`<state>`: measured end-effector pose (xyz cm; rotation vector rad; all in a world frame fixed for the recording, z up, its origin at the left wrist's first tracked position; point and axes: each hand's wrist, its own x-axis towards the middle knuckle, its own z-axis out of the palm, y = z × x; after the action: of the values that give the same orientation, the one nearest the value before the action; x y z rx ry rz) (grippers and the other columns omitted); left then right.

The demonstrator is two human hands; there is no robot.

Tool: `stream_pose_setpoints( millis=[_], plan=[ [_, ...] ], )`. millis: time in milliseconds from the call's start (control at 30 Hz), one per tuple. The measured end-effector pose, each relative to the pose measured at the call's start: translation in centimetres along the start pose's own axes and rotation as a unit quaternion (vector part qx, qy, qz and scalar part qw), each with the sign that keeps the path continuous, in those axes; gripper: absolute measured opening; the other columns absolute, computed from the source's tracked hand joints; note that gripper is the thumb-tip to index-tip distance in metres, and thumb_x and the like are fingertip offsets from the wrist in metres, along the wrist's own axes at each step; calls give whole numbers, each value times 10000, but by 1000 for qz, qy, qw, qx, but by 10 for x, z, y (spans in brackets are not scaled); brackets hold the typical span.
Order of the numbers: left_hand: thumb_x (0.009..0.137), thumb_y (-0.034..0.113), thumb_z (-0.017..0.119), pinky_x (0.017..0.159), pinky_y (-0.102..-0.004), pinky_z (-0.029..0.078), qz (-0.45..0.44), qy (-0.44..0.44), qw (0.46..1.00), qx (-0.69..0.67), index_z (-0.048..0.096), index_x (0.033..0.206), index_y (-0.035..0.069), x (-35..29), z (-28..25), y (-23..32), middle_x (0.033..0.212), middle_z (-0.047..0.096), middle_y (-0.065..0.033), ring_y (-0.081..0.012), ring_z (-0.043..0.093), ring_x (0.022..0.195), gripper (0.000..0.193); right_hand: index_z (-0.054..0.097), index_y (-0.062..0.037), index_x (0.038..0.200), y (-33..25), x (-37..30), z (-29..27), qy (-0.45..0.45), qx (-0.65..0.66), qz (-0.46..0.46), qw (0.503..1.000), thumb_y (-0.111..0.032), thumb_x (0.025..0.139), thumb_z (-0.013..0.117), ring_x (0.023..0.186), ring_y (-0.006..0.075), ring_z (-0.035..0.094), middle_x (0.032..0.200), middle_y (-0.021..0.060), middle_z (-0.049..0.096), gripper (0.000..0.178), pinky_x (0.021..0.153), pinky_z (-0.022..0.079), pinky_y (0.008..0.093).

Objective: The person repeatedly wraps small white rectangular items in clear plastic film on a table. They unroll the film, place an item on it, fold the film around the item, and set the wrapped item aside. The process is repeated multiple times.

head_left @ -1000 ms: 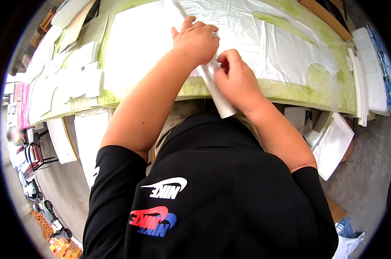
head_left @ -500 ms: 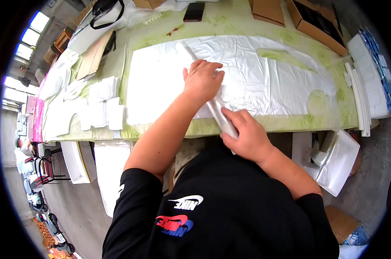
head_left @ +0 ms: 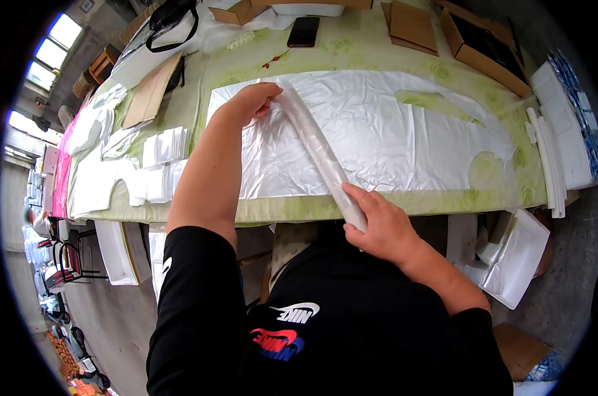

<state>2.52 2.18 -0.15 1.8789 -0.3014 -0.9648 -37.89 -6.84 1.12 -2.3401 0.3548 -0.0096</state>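
Note:
A long, narrow roll (head_left: 310, 134) of translucent plastic film lies slantwise, from the table's front edge up across the white sheet. Its near end is in my right hand (head_left: 385, 224), thumb and fingers wrapped around it. At the far end of the roll is my left hand (head_left: 253, 103), fingers bent in and fingertips against the film; exactly what they pinch is partly hidden. Beneath lies a thin white plastic sheet (head_left: 378, 132), wrinkled and spread wide, with rounded cut-outs toward its right end, like an apron.
The table wears a pale green patterned cloth (head_left: 246, 210). Folded white packs (head_left: 164, 148) and a cardboard piece (head_left: 152, 92) lie left. A phone (head_left: 303, 32) sits at the back, an open carton (head_left: 487, 49) back right. White rolls (head_left: 548, 162) stand along the right edge.
My left hand has slid from the roll's middle to its far end, moving left and away. The right hand still grips the near end. More of the roll shows.

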Motion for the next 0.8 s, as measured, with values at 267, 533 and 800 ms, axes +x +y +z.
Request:
stream_pose_setpoints(
  millis=[267, 533, 800],
  plan=[
    [961, 250, 699, 607, -269, 388, -11, 4, 998, 63, 665, 942, 100, 0, 7, 10, 812, 521, 15, -96, 435, 707, 155, 439, -203, 1531, 2, -1, 0, -13, -3, 7, 1000, -297, 825, 729, 995, 381, 664, 1121, 180, 628, 769, 879, 552, 477],
    [939, 335, 625, 734, -426, 498, 30, 68, 980, 185, 714, 1161, 25, 15, 31, -2, 968, 677, -108, -235, 600, 823, 392, 347, -64, 1572, -10, -31, -17, -68, 13, 83, 994, -286, 822, 757, 1230, 417, 610, 1377, 261, 581, 883, 1030, 504, 463],
    [966, 325, 491, 1059, -507, 450, 130, 287, 854, 414, 647, 1312, 62, -23, 81, -22, 1436, 574, -148, -352, 581, 1281, 461, 537, -66, 1392, 50, -163, -69, -130, -56, 188, 972, -170, 764, 788, 1057, 398, 618, 1129, 183, 584, 685, 931, 521, 449]
  ],
)
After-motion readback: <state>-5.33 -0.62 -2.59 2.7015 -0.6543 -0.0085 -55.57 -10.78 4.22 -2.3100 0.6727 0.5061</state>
